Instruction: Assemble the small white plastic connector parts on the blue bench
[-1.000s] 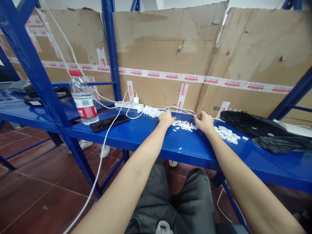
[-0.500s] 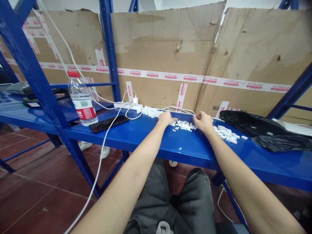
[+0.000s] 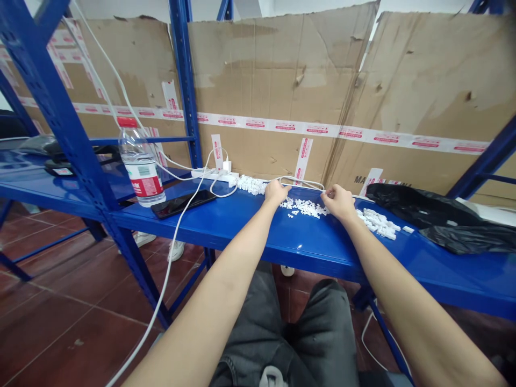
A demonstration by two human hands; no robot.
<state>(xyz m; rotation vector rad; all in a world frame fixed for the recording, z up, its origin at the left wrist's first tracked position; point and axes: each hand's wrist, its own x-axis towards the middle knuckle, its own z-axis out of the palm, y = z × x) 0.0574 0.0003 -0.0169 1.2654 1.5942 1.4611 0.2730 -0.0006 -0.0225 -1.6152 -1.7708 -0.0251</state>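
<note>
Small white plastic pieces (image 3: 305,208) lie scattered on the blue shelf top (image 3: 242,228) between my hands. My left hand (image 3: 276,192) is above their left edge, fingers curled together; anything in them is hidden. At their right edge, my right hand (image 3: 337,201) has thumb and fingertips pinched together, and what they hold is too small to make out. Left of my left hand sits a heap of white plastic parts (image 3: 250,185). To the right of my right hand lies a pile of longer white plastic parts (image 3: 378,223).
A water bottle (image 3: 141,166) with a red cap and a black phone (image 3: 183,203) stand and lie at the left. Behind them is a white power strip (image 3: 213,174) with cables. A black plastic bag (image 3: 455,220) lies at the right. Cardboard sheets (image 3: 274,70) form the back wall.
My left hand has lifted slightly and its thumb has moved off the scattered pieces. My right hand stays pinched in nearly the same place. The whole view has shifted slightly.
</note>
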